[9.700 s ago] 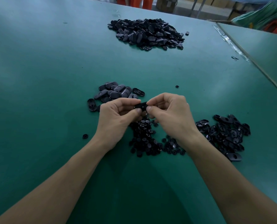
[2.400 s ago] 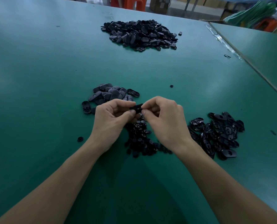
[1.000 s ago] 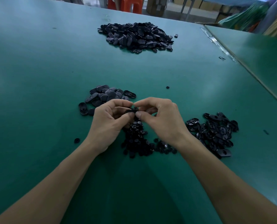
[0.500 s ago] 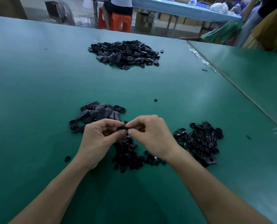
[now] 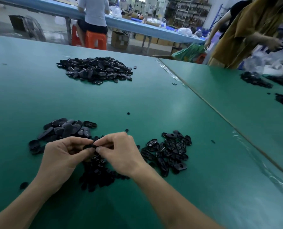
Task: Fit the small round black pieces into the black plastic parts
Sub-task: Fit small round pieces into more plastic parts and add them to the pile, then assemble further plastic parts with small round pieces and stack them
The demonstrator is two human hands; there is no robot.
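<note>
The left hand point(image 5: 61, 156) pinches the left end of a small oval black plastic part point(image 5: 88, 147), its long axis running across to the right hand point(image 5: 121, 152), which pinches the other end. Both meet just above the heap of small round black pieces point(image 5: 96, 172); any piece being fitted is hidden.

Glossy black plastic parts point(image 5: 168, 150), matt table point(image 5: 154, 103)

Forearms converge — left grip point(image 5: 61, 156) and right grip point(image 5: 121, 152) pinch the black plastic part point(image 5: 88, 147) from either side, fingers curled.
</note>
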